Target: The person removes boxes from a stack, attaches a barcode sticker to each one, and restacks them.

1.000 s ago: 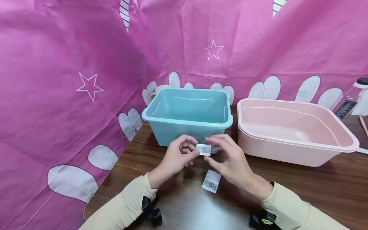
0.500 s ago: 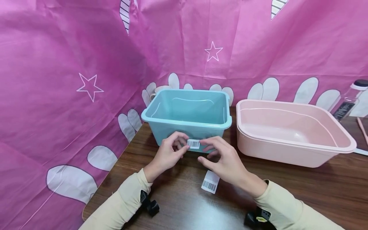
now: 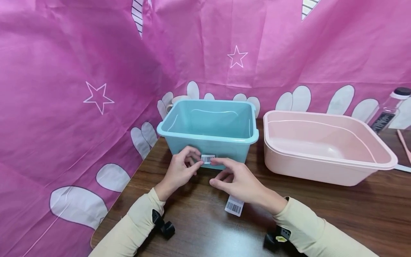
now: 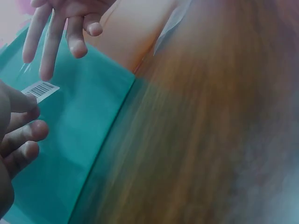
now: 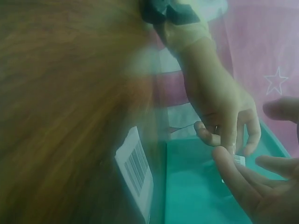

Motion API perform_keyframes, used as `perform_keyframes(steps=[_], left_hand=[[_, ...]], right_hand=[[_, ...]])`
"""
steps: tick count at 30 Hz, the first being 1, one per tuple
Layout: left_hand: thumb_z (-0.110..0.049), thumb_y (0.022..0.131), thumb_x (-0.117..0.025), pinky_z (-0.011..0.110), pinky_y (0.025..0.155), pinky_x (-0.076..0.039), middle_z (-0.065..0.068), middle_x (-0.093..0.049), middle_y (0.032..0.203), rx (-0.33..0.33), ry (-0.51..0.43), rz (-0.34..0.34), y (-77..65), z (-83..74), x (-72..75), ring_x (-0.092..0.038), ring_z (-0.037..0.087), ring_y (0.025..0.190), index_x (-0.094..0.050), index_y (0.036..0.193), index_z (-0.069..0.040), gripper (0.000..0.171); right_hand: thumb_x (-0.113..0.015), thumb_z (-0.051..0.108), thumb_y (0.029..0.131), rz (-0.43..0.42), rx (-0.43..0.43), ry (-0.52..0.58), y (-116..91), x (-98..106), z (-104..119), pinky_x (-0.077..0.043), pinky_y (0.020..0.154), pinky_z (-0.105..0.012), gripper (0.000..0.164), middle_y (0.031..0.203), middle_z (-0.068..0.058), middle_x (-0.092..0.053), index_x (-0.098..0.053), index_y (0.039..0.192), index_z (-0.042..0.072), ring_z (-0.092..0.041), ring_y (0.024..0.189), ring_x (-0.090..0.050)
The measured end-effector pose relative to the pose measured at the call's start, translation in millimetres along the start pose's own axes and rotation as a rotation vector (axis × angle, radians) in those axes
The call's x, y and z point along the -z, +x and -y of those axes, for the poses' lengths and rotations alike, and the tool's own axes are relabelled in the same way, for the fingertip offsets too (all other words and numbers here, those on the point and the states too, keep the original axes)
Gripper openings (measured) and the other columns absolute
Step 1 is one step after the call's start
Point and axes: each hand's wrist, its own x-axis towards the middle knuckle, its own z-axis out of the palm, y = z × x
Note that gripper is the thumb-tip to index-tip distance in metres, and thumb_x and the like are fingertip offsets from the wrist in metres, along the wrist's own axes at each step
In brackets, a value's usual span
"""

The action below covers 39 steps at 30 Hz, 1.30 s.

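In the head view my left hand (image 3: 176,174) pinches the left end of a small white barcode label (image 3: 208,159) between thumb and fingers. The label is in front of the outer wall of a teal plastic tub (image 3: 221,148); I cannot tell whether it touches the wall. My right hand (image 3: 244,182) reaches in from the right, its index fingertip at the label's right end and its thumb apart below. The left wrist view shows the right hand's fingers (image 4: 60,42) extended beside the label. A second barcode label (image 3: 234,206) lies on the table, partly hidden under the right hand.
A pale pink tub (image 3: 327,167) stands to the right of the teal one on the brown wooden table (image 3: 199,225). Behind it is a clear bottle (image 3: 388,110) with a black cap. A cup (image 3: 179,98) shows behind the teal tub, before a pink curtain (image 3: 192,46).
Both hands have moved left, with the label in the left hand moving from the teal tub's front right toward its middle. The right hand now covers part of the second label.
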Motion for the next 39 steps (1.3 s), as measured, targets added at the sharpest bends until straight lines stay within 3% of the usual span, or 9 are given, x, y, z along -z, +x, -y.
perform_keyframes(steps=[8,15,20,28,39], left_hand=[[0.004,0.085,-0.076,0.027,0.047,-0.052,0.014,-0.071,0.083,0.034,0.038,-0.024,2.6,3.1,0.5,-0.059,0.014,0.049,-0.065,0.092,-0.001,0.014],[0.004,0.084,-0.077,0.027,0.046,-0.052,0.014,-0.072,0.080,0.097,0.037,-0.062,1.7,3.1,2.2,-0.060,0.015,0.049,-0.066,0.091,-0.001,0.014],[0.003,0.084,-0.077,0.027,0.045,-0.052,0.015,-0.072,0.077,0.136,0.034,-0.088,2.1,2.9,1.8,-0.060,0.016,0.048,-0.066,0.090,-0.001,0.013],[0.002,0.084,-0.077,0.026,0.044,-0.051,0.015,-0.072,0.077,0.142,0.063,-0.113,1.5,4.2,0.6,-0.059,0.014,0.046,-0.067,0.089,0.000,0.011],[0.000,0.083,-0.079,0.025,0.044,-0.050,0.013,-0.073,0.074,0.154,0.109,-0.146,-0.2,3.4,0.0,-0.058,0.010,0.044,-0.068,0.086,-0.002,0.012]], right_hand=[[-0.076,0.024,0.090,0.035,-0.033,-0.029,8,-3,-3,-0.058,0.076,-0.025,0.057,0.122,-0.010,-0.068,-0.056,0.141,0.008,-0.008,0.087,-0.070],[-0.077,0.021,0.090,0.038,-0.049,0.011,12,-6,-9,-0.058,0.075,-0.025,0.063,0.141,-0.012,-0.061,-0.051,0.146,0.008,-0.008,0.088,-0.070],[-0.075,0.018,0.091,0.064,-0.059,0.070,14,-6,-12,-0.059,0.074,-0.026,0.068,0.144,-0.014,-0.057,-0.045,0.151,0.009,-0.012,0.086,-0.070],[-0.074,0.016,0.092,0.112,-0.066,0.166,15,-5,-16,-0.059,0.070,-0.026,0.071,0.149,-0.016,-0.053,-0.040,0.154,0.011,-0.016,0.082,-0.069],[-0.074,0.013,0.092,0.113,-0.063,0.180,15,-6,-16,-0.059,0.069,-0.028,0.071,0.152,-0.012,-0.050,-0.040,0.154,0.012,-0.016,0.080,-0.069]])
